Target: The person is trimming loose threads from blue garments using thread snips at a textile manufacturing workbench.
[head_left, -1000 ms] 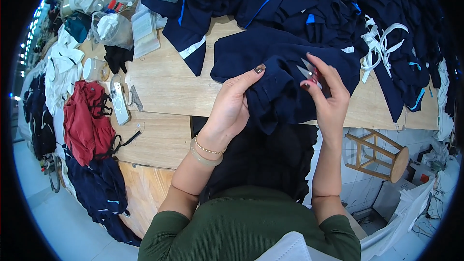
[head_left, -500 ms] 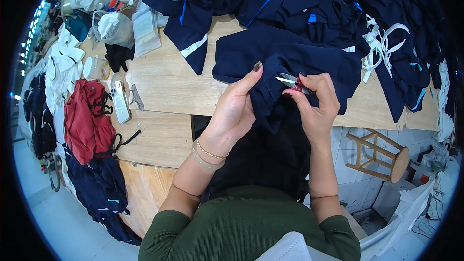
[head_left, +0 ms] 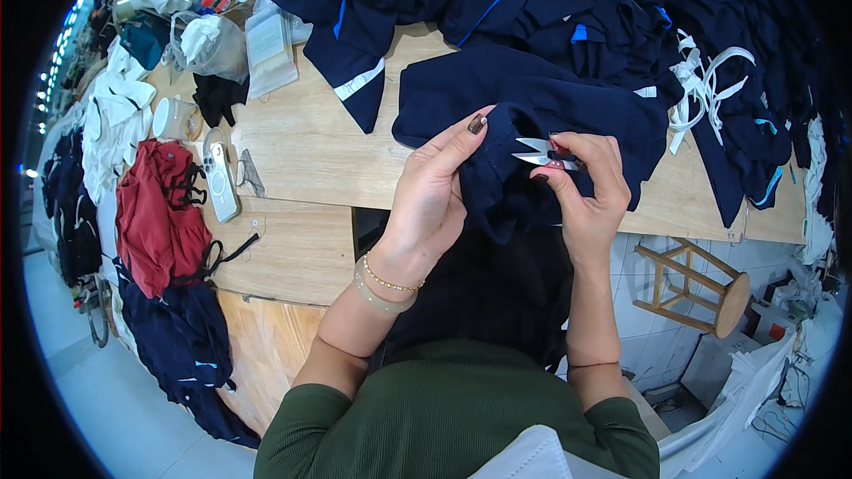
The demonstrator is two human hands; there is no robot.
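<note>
A navy blue garment (head_left: pixel 568 93) lies over the table's near edge in front of me, one end of it lifted. My left hand (head_left: pixel 437 179) grips that end, thumb on top of the cloth and the other fingers partly hidden beneath it. In my right hand (head_left: pixel 593 179) is a pair of thread snips (head_left: pixel 538 152) with red on the grip, pinched between thumb and fingers. Their two silver blades point left, parted, close to the garment's folded opening. Whether a blade touches the cloth or a thread, I cannot make out.
More navy garments with blue trim are heaped along the far side of the wooden table (head_left: pixel 302 151). White straps (head_left: pixel 706 89) lie at the right. To the left are a phone (head_left: pixel 221 182), a red cloth bag (head_left: pixel 160 222) and a clear tub (head_left: pixel 173 118). A wooden stool (head_left: pixel 729 302) is at lower right.
The snips have turned slightly and their blades show wider apart, a little to the right. My left hand keeps hold of the garment, its edge a bit more turned up.
</note>
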